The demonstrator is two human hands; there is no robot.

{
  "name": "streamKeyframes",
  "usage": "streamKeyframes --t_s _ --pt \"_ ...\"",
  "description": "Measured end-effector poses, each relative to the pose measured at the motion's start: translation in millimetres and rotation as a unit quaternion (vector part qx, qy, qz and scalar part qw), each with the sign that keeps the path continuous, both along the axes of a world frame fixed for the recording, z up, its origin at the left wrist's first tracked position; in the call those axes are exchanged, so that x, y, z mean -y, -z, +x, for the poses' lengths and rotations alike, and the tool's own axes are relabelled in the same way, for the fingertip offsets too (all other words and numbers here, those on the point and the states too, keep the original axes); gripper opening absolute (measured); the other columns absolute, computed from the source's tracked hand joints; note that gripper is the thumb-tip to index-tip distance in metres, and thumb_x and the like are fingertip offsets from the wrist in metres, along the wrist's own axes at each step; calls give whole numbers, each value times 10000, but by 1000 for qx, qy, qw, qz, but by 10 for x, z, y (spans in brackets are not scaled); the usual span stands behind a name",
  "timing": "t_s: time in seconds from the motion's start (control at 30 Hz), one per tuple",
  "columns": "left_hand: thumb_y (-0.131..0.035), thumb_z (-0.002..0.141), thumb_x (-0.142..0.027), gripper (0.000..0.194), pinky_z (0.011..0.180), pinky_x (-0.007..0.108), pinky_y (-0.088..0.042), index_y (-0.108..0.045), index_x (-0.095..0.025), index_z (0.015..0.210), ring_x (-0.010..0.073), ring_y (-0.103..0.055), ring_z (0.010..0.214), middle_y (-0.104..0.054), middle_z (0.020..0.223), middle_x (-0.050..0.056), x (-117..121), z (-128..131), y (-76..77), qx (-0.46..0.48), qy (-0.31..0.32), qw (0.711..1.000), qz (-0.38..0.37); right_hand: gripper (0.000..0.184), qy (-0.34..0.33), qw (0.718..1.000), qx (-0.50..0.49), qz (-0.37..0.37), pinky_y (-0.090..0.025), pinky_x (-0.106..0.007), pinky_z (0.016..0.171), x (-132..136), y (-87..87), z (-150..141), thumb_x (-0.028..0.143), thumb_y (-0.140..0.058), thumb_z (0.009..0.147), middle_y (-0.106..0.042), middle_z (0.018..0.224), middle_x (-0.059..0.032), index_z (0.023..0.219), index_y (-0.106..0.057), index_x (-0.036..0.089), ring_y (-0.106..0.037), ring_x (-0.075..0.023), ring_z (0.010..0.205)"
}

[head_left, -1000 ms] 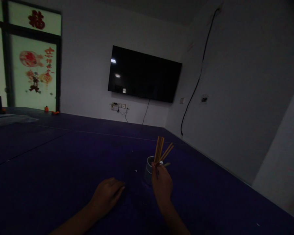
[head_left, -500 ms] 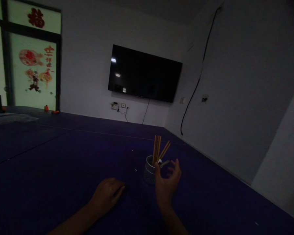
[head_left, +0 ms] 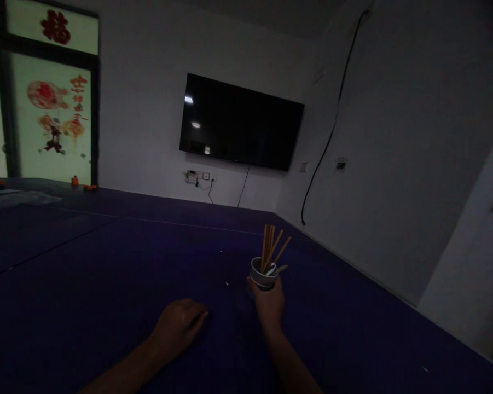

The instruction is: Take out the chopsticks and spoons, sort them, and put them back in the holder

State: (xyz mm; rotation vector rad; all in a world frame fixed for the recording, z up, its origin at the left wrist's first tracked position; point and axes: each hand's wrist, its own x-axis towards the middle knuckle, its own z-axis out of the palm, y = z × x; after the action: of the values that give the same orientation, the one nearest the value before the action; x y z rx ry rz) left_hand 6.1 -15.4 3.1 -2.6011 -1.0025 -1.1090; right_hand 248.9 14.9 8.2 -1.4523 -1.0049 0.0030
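Observation:
A grey utensil holder stands right of centre, and my right hand is wrapped round its near side. Several wooden chopsticks lean out of its top at different angles. Beside them a pale, shiny utensil end and a dull flat handle poke over the rim; their kind is too dark to tell. My left hand rests on the table to the left, apart from the holder, its fingers curled together with nothing visible in them.
The dark blue table stretches to the walls, with small white scraps on it. Crumpled plastic sheeting and small orange items lie at the far left. A black cable hangs down the right wall. A television is mounted ahead.
My right hand, open beside the holder before, has closed round it. The holder has shifted slightly right and the chopsticks have spread. My left hand has stayed in place.

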Motion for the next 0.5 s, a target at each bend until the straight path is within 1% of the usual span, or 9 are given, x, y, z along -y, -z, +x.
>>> streamKeyframes --t_s 0.13,0.2,0.33,0.4,0.5 --pt "-364 923 -247 321 602 228 -474 -676 -200 866 136 -626 639 -689 709 28 16 -1 4 -2 0 1000 2 719 94 995 -2 -15 -453 -376 770 -5 -68 261 554 -707 578 -650 1068 -169 1136 -554 128 -610 -336 968" --pt "-355 929 -267 345 579 223 -456 -659 -191 783 131 -606 604 -663 661 26 19 4 1 -3 -9 1000 12 710 121 993 7 -8 -452 -371 749 -8 -68 383 558 -702 580 -654 1050 -169 1128 -560 128 -613 -336 951" --pt "-333 942 -341 452 510 221 -394 -541 -178 574 122 -545 505 -579 540 13 11 12 5 -14 -56 998 38 722 143 990 13 0 -448 -364 742 -16 -37 510 578 -688 589 -653 1055 -171 1141 -553 132 -617 -332 945" --pt "-329 943 -357 472 485 216 -363 -509 -179 544 116 -519 462 -542 493 0 1 12 28 -23 -82 996 38 733 147 989 12 -9 -446 -369 747 -21 -16 527 591 -683 589 -652 1060 -172 1147 -551 135 -616 -336 951" --pt "-330 940 -345 461 446 201 -316 -513 -182 550 107 -486 404 -508 441 -15 -17 16 92 -51 -112 992 20 752 142 990 6 -18 -444 -373 758 -30 20 542 600 -681 587 -650 1075 -171 1168 -544 142 -612 -340 965"
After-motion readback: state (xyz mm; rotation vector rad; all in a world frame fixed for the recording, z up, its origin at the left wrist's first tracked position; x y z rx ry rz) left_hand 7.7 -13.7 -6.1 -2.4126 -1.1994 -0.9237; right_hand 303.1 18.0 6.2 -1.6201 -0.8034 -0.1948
